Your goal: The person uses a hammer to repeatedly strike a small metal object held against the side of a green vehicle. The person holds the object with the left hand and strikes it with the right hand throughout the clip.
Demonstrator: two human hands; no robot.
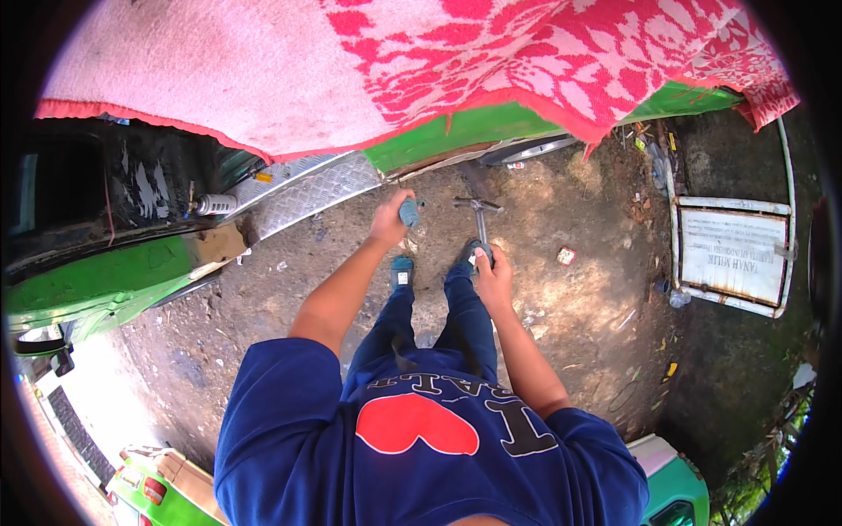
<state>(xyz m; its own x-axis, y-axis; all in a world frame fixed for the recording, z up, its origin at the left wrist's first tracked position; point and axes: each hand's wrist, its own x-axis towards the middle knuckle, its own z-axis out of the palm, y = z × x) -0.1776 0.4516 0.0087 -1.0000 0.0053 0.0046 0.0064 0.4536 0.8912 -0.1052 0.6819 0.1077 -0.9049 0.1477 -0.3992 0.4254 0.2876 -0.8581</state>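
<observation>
My right hand (495, 279) is wrapped round the dark grip of a hammer (480, 216). Its metal shaft points away from me, and its long, narrow head lies crosswise at the far end. To the left, my left hand (388, 219) is closed on a teal ribbed cylinder (409, 213), seen nearly end-on, so its far end is hidden and I cannot tell its kind. The two hands are apart, both held above the dirt ground in front of my feet. Just beyond them runs the lower edge of a green vehicle panel (438, 145).
A pink and red patterned cloth (263, 70) drapes over the green panel. At left are a metal tread-plate step (316, 195), an open green door (96, 285) and a spray can (216, 204). A framed white sign (735, 250) lies at right. Green vehicle parts (671, 473) stand behind me.
</observation>
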